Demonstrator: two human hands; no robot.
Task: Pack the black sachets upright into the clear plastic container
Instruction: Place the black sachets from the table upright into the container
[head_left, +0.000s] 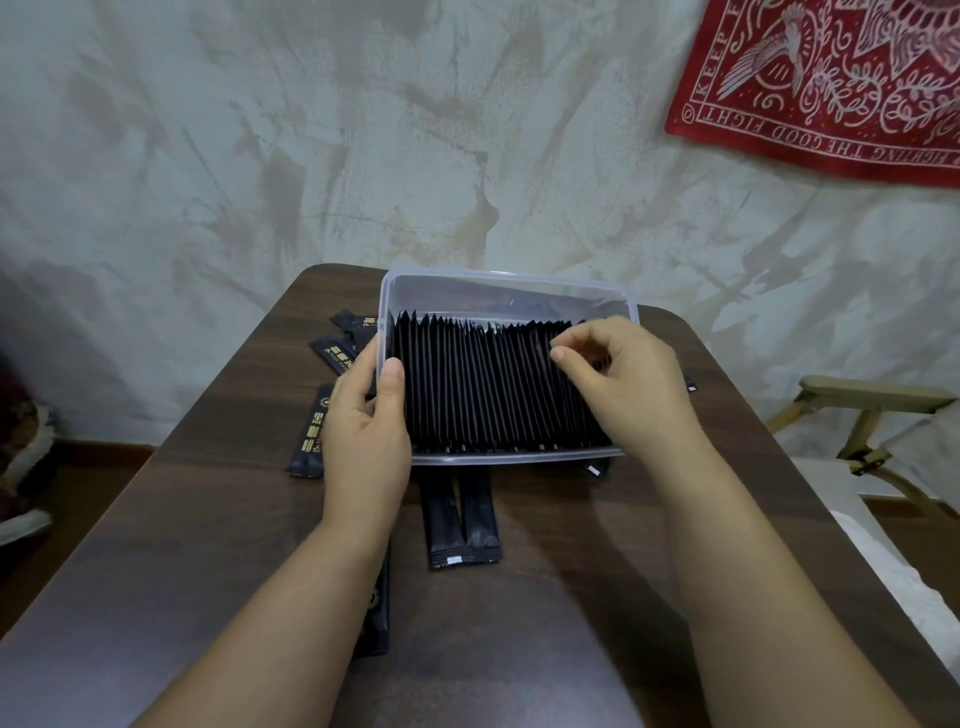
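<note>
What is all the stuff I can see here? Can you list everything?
clear rectangular plastic container: one, see-through, on the table near its far edge
row of black sachets: too many to count, black, standing upright inside the container
loose black sachets: at least six, black with gold print on some, lying flat on the table around the container
dark brown wooden table: one, brown, centre
red patterned cloth: one, red and white, on the wall, top right
tan wooden chair frame: one, tan, far right
left hand: one, grips the container's left end
right hand: one, pinches sachet tops at the row's right end
</note>
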